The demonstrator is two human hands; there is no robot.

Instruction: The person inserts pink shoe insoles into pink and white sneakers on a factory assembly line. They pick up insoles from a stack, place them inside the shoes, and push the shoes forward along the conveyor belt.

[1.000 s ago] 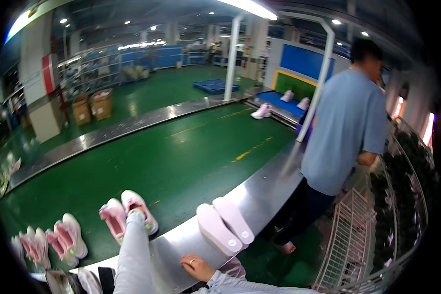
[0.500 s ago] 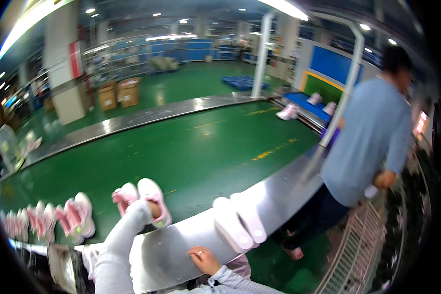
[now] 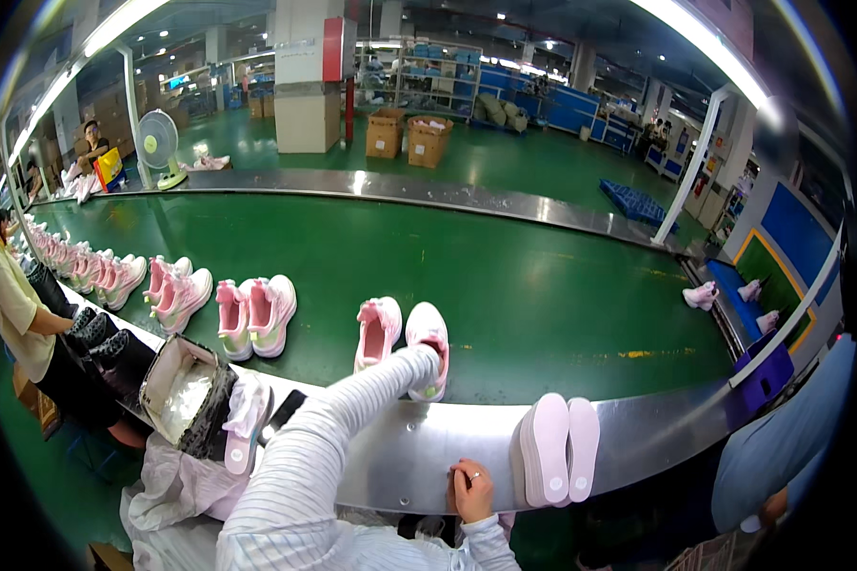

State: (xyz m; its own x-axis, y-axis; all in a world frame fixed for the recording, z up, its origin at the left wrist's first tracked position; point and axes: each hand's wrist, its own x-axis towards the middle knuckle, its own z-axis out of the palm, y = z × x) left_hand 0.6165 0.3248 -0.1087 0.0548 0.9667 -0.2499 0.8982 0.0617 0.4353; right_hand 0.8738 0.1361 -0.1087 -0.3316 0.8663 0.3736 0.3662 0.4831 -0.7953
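Head view: right hand rests on the metal ledge, fingers bent, just left of the insoles. Left hand reaches into a shoe on the green belt, mostly hidden; whether either hand pinches anything cannot be told. Second shoe stands alongside, left. Shoe pairs line the belt farther left; cartons stand beyond.

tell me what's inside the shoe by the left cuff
The left hand is partly inside the shoe; only a little of it shows past the cuff. Its fingers and the insole are covered, so can't be seen.
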